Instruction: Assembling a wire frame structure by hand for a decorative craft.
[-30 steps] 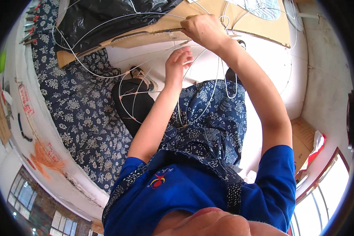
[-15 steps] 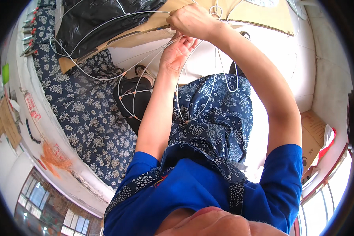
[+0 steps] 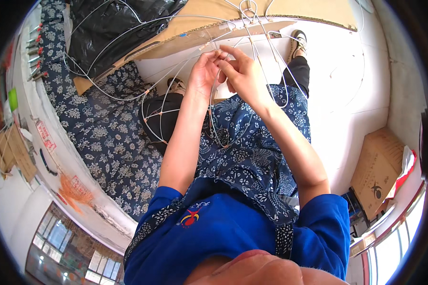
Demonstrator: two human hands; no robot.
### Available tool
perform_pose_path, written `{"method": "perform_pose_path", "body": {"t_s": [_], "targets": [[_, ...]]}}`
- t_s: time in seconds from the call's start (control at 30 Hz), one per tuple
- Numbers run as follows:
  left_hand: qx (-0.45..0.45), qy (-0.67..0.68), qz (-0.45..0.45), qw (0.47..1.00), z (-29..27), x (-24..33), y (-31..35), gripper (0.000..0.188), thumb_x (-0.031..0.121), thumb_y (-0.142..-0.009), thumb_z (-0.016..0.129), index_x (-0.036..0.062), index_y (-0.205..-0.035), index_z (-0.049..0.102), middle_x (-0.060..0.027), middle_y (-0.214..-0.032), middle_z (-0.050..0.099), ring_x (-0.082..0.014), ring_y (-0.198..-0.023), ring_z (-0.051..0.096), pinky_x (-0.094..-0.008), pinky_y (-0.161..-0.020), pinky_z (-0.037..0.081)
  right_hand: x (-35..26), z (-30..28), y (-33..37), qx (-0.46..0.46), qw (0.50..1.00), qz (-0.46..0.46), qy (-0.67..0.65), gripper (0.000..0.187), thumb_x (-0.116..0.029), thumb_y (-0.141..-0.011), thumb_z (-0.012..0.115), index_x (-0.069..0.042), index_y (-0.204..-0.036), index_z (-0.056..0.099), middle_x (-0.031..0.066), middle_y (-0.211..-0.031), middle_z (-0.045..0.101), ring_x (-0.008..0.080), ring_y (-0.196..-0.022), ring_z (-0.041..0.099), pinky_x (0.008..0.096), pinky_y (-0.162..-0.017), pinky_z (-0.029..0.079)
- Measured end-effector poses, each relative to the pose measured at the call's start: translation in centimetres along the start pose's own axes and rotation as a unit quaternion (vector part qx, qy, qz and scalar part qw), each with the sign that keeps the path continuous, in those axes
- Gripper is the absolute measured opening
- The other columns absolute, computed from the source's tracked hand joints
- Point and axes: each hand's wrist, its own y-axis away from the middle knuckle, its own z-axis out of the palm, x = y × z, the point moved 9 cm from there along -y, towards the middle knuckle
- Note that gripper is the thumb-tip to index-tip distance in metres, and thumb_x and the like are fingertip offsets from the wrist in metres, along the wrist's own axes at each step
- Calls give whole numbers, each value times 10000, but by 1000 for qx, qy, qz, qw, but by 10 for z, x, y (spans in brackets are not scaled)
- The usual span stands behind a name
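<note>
And here's the white wire frame (image 3: 148, 90), sprawling right in front of the person, its hoops rising over the lap at the near end and its long curves sweeping across to the far left. Small tan bindings mark several crossings. Right at the middle, the left hand (image 3: 204, 76) and the right hand (image 3: 245, 73) come together, fingertips bunched and meeting among the wires! The fingers are curled in a pinching shape, but whether either hand actually grips a wire or a binding, I cannot tell; the fingers hide it. Just below, lower hoops cross the dark blue patterned apron (image 3: 252, 164), worn over a bright blue shirt (image 3: 223, 237). Beyond the hands stretches a flat sheet of cardboard (image 3: 299, 14), with black plastic (image 3: 128, 31) lying on its left part. Over on the left spreads a floral cloth (image 3: 107, 133), with red-ended tools (image 3: 34, 52) lined up near its far edge. Out right, on the pale floor (image 3: 349, 80), sits a brown carton (image 3: 375, 173).
</note>
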Motion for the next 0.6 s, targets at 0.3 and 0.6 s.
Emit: {"method": "perform_pose_path", "body": {"t_s": [0.3, 0.6], "targets": [[53, 3, -2, 999, 7, 3, 20, 333, 328, -916, 531, 15, -989, 617, -91, -851, 646, -189, -674, 596, -325, -628, 484, -5, 12, -36, -51, 994, 8, 101, 259, -185, -862, 591, 25, -996, 662, 108, -598, 635, 151, -427, 585, 280, -433, 467], [181, -751, 469, 427, 99, 97, 84, 211, 88, -815, 651, 52, -1021, 621, -103, -889, 612, -262, -823, 592, -395, -810, 433, -76, 7, -73, -78, 891, -251, 371, 186, -211, -815, 618, -41, -847, 687, 142, -727, 657, 314, -691, 649, 392, -646, 512]]}}
